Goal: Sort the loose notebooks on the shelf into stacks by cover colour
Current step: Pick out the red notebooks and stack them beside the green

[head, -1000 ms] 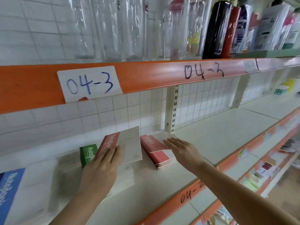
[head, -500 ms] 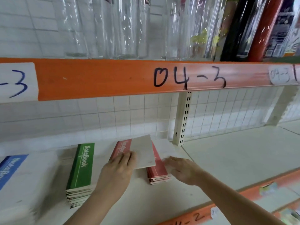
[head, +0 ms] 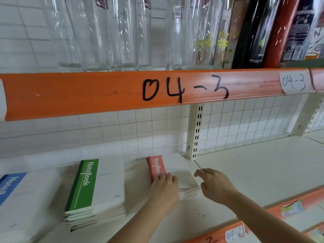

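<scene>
On the shelf (head: 245, 174), the red notebook (head: 172, 170) now lies atop the red stack, left hand (head: 164, 192) pressing flat, right hand (head: 214, 187) loosely open beside it, so red looks sorted.

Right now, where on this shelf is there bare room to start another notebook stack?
The widest free patch is the shelf right of the slotted upright, past the right hand. A narrow strip lies between the green stack and the red stack, where the left hand rests. Leftward, the blue stack crowds it.
</scene>
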The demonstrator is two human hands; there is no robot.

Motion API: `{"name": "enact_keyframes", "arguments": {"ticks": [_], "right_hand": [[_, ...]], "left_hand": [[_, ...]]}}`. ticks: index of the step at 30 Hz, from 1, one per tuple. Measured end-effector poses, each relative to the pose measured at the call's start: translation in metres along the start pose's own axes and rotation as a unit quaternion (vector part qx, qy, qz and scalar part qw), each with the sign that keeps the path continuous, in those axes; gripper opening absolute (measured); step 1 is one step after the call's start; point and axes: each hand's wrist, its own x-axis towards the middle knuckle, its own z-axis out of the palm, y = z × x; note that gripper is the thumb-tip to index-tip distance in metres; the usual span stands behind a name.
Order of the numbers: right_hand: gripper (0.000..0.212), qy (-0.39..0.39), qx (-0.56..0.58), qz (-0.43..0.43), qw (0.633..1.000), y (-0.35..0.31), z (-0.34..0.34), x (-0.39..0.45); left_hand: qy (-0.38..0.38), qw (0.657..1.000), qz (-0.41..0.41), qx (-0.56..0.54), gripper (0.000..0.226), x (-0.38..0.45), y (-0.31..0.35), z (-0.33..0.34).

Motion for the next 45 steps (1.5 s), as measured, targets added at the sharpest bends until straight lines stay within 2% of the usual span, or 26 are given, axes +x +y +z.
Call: {"name": "enact_keyframes", "arguments": {"ticks": [1,3,4,7,10,13,16,19,23,28,32,45], "right_hand": [[0.047,0.003,-0.005,0.005,1.0,0.001,-0.002,0.0],[0.047,0.013,-0.012,0.01,1.0,0.003,-0.003,-0.001],[0.047,0.016,-0.015,0.01,1.0,0.002,-0.004,-0.001],[0.047,0.016,-0.018,0.004,1.0,-0.002,-0.004,-0.001],[0.046,0.036,-0.007,-0.013,0.999,-0.006,-0.002,0.0],[0.041,0.079,0.021,-0.051,0.995,-0.018,-0.001,0.006],[0.039,0.104,0.018,-0.099,0.989,-0.033,0.001,0.015],[0.046,0.115,0.009,-0.129,0.985,-0.048,0.004,0.026],[0.046,0.134,0.015,-0.149,0.98,-0.073,0.008,0.038],[0.046,0.166,0.014,-0.172,0.971,-0.122,-0.002,0.044],[0.056,0.212,0.004,-0.2,0.957,-0.172,-0.007,0.043],[0.052,0.274,0.049,-0.287,0.917,-0.39,-0.011,0.031]], "left_hand": [[-0.022,0.999,-0.016,-0.025,0.052,0.002,0.0,0.0],[-0.056,0.995,-0.015,-0.08,0.095,0.008,0.005,0.002],[-0.084,0.991,-0.019,-0.098,0.106,0.009,0.007,-0.002],[-0.088,0.992,-0.011,-0.088,0.112,0.01,0.011,-0.01],[-0.036,0.997,-0.004,-0.064,0.1,-0.001,0.004,-0.007],[-0.009,0.999,0.0,-0.054,0.059,-0.023,-0.013,-0.011],[0.099,0.994,0.003,-0.05,0.037,-0.046,-0.042,-0.015],[0.168,0.985,-0.029,-0.041,0.034,-0.068,-0.072,-0.033],[0.211,0.975,-0.068,-0.021,0.03,-0.103,-0.108,-0.051],[0.221,0.967,-0.128,0.008,0.03,-0.155,-0.153,-0.068],[0.218,0.962,-0.16,0.031,0.033,-0.207,-0.19,-0.076],[0.213,0.95,-0.224,0.054,0.026,-0.408,-0.31,-0.092]]}}
